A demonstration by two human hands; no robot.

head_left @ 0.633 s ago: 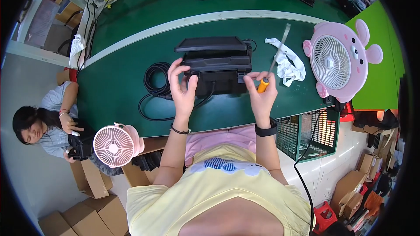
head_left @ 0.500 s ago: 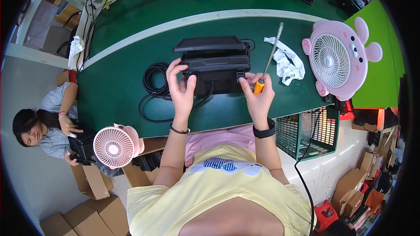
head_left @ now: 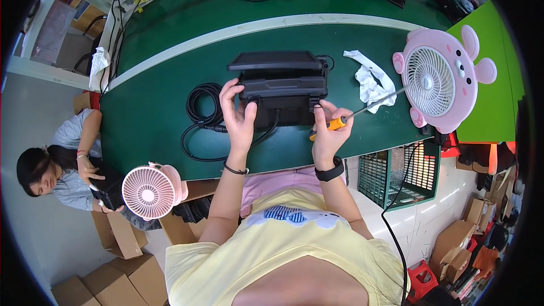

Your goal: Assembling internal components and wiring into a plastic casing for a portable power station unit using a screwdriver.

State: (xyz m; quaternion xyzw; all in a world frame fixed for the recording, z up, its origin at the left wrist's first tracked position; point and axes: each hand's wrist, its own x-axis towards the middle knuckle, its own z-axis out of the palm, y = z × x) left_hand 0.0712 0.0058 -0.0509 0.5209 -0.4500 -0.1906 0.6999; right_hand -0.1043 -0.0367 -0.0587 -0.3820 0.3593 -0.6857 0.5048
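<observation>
A black plastic case (head_left: 286, 88) with a flat panel (head_left: 272, 60) tilted above it sits on the green table in front of me. My left hand (head_left: 238, 119) grips its left end, fingers on top and thumb at the left front latch. In my right hand (head_left: 330, 136) lies a screwdriver (head_left: 336, 123) with an orange handle. Its long shaft points right, toward the big pink fan. The thumb and index finger of that hand touch the case's right front latch (head_left: 315, 103). A black cable (head_left: 277, 118) comes out of the case's front and runs to a coil (head_left: 199, 103) at its left.
A crumpled white cloth (head_left: 371, 82) lies right of the case, beside a pink animal-shaped fan (head_left: 429, 79). A smaller pink fan (head_left: 148, 191) stands at the near left. Below the table's right edge is a green crate (head_left: 396, 175). At far left a co-worker (head_left: 73, 161) handles a dark object.
The screwdriver has swung from pointing away from me to pointing right. The case sits slightly nearer and farther right in the picture. The co-worker's hands have shifted.
</observation>
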